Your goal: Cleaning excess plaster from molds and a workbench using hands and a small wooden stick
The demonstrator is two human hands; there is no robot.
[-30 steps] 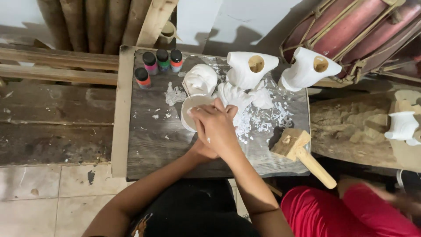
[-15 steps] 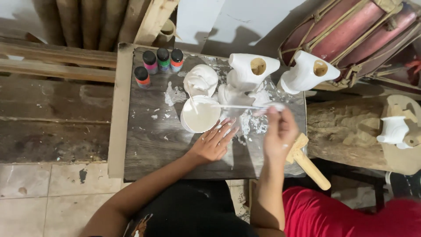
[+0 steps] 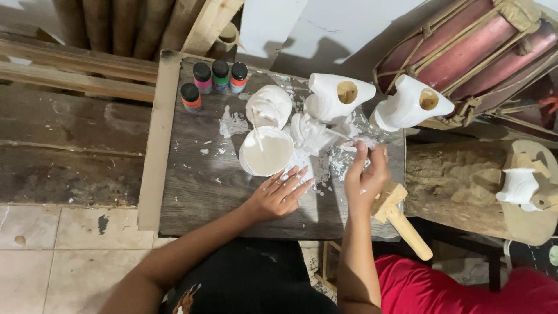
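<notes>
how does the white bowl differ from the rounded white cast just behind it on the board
The white bowl is open-topped, holds smooth white liquid and has a thin stick resting in it; the rounded white cast is a closed, lumpy solid dome. The bowl sits nearer the left hand, the cast farther back by the paint bottles. Both are white and stand on the wooden board.

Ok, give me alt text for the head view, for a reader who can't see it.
Seen from above, a person's left hand rests flat beside a bowl of white paste on a dark wooden board, while the right hand pinches a thin stick near white plaster figures. Four small paint bottles stand at the back.
</notes>
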